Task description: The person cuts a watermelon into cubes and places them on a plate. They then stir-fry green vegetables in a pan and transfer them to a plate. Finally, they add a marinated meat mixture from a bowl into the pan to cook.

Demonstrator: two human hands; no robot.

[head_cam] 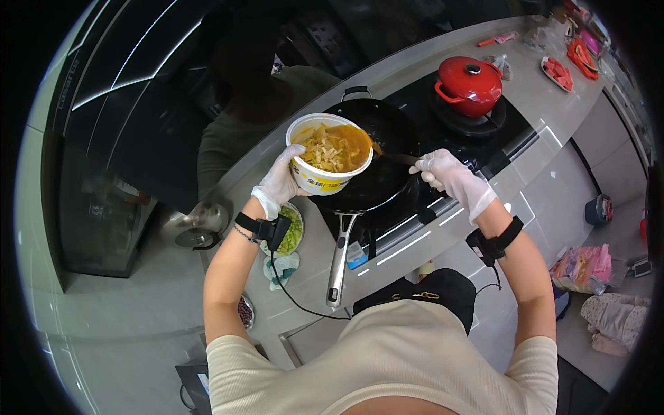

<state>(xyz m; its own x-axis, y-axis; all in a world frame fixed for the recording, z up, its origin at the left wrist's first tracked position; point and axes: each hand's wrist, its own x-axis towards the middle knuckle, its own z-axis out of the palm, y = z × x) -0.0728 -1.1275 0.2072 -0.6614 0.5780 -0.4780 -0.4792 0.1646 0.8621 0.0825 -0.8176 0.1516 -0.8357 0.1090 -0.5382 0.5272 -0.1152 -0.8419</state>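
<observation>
Above the left side of a black wok point(381, 192) on the stove, my gloved left hand point(282, 176) grips a white paper tub point(324, 181) by its side. Orange broth with pale shredded pieces fills much of the tub, which is tilted. My gloved right hand point(441, 168) is closed on the handle of a dark utensil point(402, 157), whose far end is at the tub's right rim, with some orange food there; its head is partly hidden. Out towards me sticks the wok's steel handle point(340, 264), touched by neither hand.
A red lidded pot point(469, 85) stands on the right rear burner. Left of the wok are a bowl of chopped greens point(291, 231), a crumpled cloth point(281, 270) and a steel kettle point(197, 225). Watermelon slices lie on a plate point(557, 74) at the far right.
</observation>
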